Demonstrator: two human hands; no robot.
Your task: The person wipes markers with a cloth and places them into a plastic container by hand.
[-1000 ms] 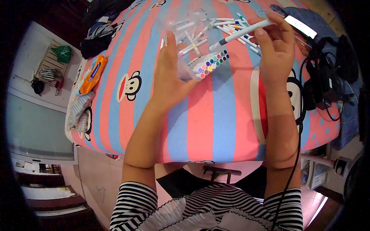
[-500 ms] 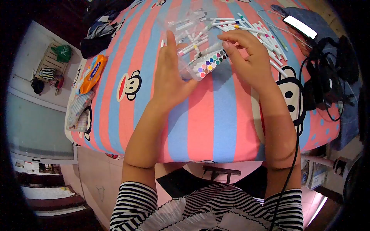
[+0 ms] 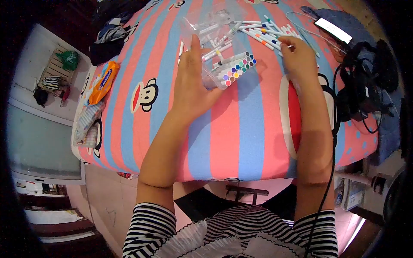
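Note:
A clear plastic box is held tilted in my left hand, with the thumb along its lower edge and the fingers up its left side. White markers lie stacked in the box, their coloured round ends facing me in rows. My right hand hovers over the right part of a pile of loose white markers. Its fingers are loosely curled, thumb and forefinger apart, and no marker shows between them. Part of the pile is hidden under that hand.
Everything lies on a pink-and-blue striped bedspread. At the right are a lit phone and black cables with an adapter. An orange packet and dark clothes are at the left.
My right hand has left the coloured ends of the markers in the box and moved right to the loose pile. My left hand and the box have stayed nearly in place.

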